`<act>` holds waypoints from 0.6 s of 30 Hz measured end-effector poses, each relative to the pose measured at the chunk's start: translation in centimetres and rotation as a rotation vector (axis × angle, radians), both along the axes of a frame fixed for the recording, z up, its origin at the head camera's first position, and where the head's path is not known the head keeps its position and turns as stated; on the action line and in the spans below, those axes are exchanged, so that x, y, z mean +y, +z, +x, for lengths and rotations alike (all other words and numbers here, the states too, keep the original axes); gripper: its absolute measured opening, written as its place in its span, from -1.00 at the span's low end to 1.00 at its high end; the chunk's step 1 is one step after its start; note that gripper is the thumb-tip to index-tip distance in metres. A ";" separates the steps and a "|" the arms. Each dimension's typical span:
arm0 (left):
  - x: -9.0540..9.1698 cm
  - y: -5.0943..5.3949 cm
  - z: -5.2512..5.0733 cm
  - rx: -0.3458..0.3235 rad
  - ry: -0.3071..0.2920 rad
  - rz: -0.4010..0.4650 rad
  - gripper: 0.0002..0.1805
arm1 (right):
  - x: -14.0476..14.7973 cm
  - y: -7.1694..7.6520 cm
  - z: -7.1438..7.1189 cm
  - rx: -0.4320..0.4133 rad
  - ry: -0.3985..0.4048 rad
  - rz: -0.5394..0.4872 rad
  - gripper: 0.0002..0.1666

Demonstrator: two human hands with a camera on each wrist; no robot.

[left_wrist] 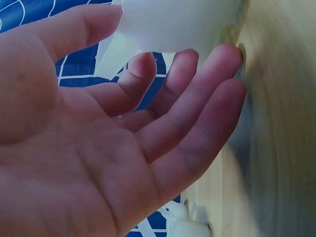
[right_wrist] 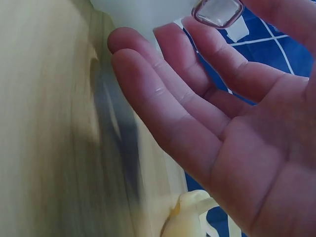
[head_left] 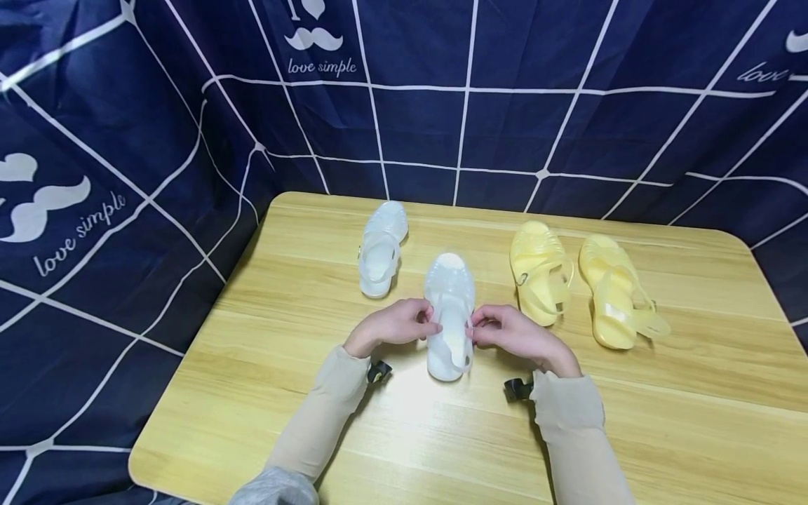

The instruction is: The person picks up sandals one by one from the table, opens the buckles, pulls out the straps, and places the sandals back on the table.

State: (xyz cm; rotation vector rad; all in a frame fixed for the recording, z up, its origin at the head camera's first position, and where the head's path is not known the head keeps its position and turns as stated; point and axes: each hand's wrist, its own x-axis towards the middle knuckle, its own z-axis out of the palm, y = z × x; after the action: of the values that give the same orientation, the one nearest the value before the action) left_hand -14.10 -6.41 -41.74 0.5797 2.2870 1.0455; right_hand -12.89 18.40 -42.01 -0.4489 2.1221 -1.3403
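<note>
A white jelly sandal [head_left: 449, 280] lies on the table with its toe pointing away from me. On its left side, my left hand [head_left: 398, 324] pinches the upper's edge between thumb and index finger. Opposite, my right hand [head_left: 514, 333] holds the right side by the strap. A metal-rimmed buckle [right_wrist: 217, 12] shows by the right fingers in the right wrist view. The other fingers of both hands are loosely bent along the sandal's sides. Its mate, a second white sandal [head_left: 385, 224], stands farther back on the left.
Two yellow jelly sandals [head_left: 536, 245] [head_left: 602, 259] lie to the right, toes away, straps loose. The wooden table [head_left: 252, 337] has rounded corners. Dark blue cloth [head_left: 416, 126] with white lines hangs behind and at the left. Black wrist cameras [head_left: 519, 390] sit under both wrists.
</note>
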 end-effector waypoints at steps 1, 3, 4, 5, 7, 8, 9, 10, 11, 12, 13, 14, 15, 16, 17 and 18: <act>0.0 0.0 0.0 0.002 -0.010 -0.002 -0.80 | 0.0 0.0 0.0 0.001 0.004 0.000 -0.71; -0.1 0.0 0.0 0.005 -0.030 -0.007 -0.81 | 0.0 -0.1 0.0 0.005 0.013 0.000 -0.72; -0.1 0.0 0.0 0.005 -0.039 -0.009 -0.82 | 0.0 -0.2 0.0 0.003 0.020 -0.004 -0.72; -0.2 0.1 0.1 0.003 -0.048 -0.010 -0.82 | 0.0 -0.2 0.0 0.005 0.026 -0.004 -0.73; -0.3 0.1 0.1 -0.001 -0.067 -0.014 -0.83 | 0.0 -0.3 0.0 -0.001 0.038 -0.009 -0.74; -0.3 0.1 0.1 -0.003 -0.078 -0.017 -0.83 | 0.0 -0.3 0.0 -0.004 0.043 -0.008 -0.74; -0.4 0.1 0.1 -0.005 -0.087 -0.019 -0.84 | 0.0 -0.3 0.1 -0.007 0.047 -0.007 -0.74; -0.4 0.2 0.1 -0.006 -0.095 -0.019 -0.84 | 0.0 -0.3 0.1 -0.006 0.055 -0.008 -0.74; -0.5 0.2 0.1 -0.005 -0.103 -0.020 -0.84 | 0.0 -0.3 0.1 -0.006 0.057 -0.005 -0.74; -0.5 0.2 0.1 -0.002 -0.109 -0.022 -0.84 | 0.0 -0.3 0.1 -0.005 0.061 -0.004 -0.74; -0.5 0.3 0.1 0.002 -0.113 -0.022 -0.84 | 0.0 -0.3 0.1 -0.003 0.063 -0.002 -0.74; -0.6 0.3 0.1 0.008 -0.114 -0.024 -0.84 | 0.0 -0.3 0.1 0.004 0.069 -0.004 -0.73; -0.6 0.4 0.1 0.016 -0.114 -0.026 -0.84 | 0.0 -0.3 0.1 0.011 0.073 -0.003 -0.73; -0.6 0.4 0.1 0.025 -0.111 -0.028 -0.84 | 0.1 -0.4 0.1 0.018 0.077 -0.004 -0.73; -0.6 0.4 0.2 0.035 -0.108 -0.030 -0.84 | 0.1 -0.4 0.1 0.022 0.078 -0.001 -0.73; -0.5 0.5 0.2 0.045 -0.101 -0.030 -0.84 | 0.1 -0.5 0.0 0.027 0.080 0.001 -0.73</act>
State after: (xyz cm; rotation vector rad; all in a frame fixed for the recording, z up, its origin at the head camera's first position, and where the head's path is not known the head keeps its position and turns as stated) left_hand -13.93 -6.94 -41.27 0.7055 2.2825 0.9578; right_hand -12.86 18.53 -42.53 -0.5484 2.1035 -1.2949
